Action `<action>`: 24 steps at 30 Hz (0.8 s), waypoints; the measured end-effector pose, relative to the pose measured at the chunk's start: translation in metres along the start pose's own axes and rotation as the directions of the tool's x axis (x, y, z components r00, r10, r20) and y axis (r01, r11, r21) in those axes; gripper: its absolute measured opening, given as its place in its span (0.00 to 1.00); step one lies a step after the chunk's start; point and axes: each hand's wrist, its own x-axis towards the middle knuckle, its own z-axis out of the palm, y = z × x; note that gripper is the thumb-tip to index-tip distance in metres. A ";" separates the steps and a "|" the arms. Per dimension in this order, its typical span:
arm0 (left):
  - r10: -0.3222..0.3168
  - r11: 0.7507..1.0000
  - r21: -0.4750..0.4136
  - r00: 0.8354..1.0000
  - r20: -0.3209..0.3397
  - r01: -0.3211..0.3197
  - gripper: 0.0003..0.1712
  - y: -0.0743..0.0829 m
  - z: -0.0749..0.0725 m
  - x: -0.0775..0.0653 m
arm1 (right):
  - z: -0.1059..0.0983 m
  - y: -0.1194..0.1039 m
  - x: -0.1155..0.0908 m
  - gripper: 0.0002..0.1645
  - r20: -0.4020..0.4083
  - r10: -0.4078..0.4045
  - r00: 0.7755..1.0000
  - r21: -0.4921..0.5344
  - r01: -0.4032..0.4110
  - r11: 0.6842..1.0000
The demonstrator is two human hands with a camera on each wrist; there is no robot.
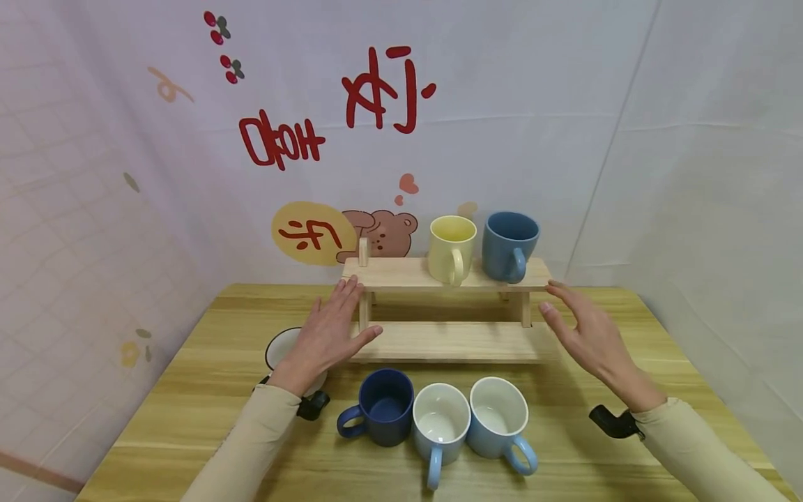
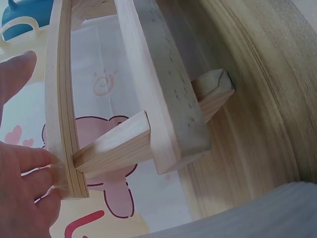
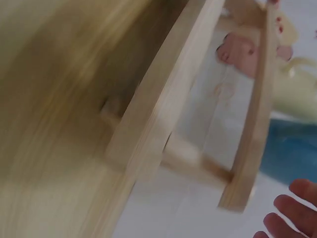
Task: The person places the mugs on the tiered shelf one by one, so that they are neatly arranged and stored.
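Left hand (image 1: 327, 339) and right hand (image 1: 590, 336), both wide and gripping nothing, flank the wooden rack (image 1: 448, 340), where one uneven nudge could topple the yellow mug (image 1: 442, 256) or mid-blue mug (image 1: 500, 252)!

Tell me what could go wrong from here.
A jolt to the pale wooden two-tier shelf, whose upper left end the left hand touches, might topple the yellow mug or the medium-blue mug on its top board.
The left hand partly hides the white dark-rimmed mug, so it may knock it.
Pulling the shelf forward could bump the navy mug and two light-blue white-lined mugs just in front.
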 end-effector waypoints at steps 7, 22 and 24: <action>0.025 0.999 0.022 0.999 -0.031 -0.024 0.55 -0.001 -0.004 -0.004 | 0.006 0.030 0.016 0.40 0.133 -0.093 0.987 -0.172 0.115 0.978; 0.038 0.999 -0.020 0.982 -0.185 -0.043 0.53 -0.028 -0.030 -0.055 | 0.014 0.039 0.020 0.47 0.230 -0.110 0.967 -0.232 0.164 0.959; 0.028 0.999 -0.038 0.982 -0.186 -0.035 0.53 -0.033 -0.032 -0.061 | 0.014 0.040 0.020 0.48 0.233 -0.113 0.966 -0.229 0.167 0.959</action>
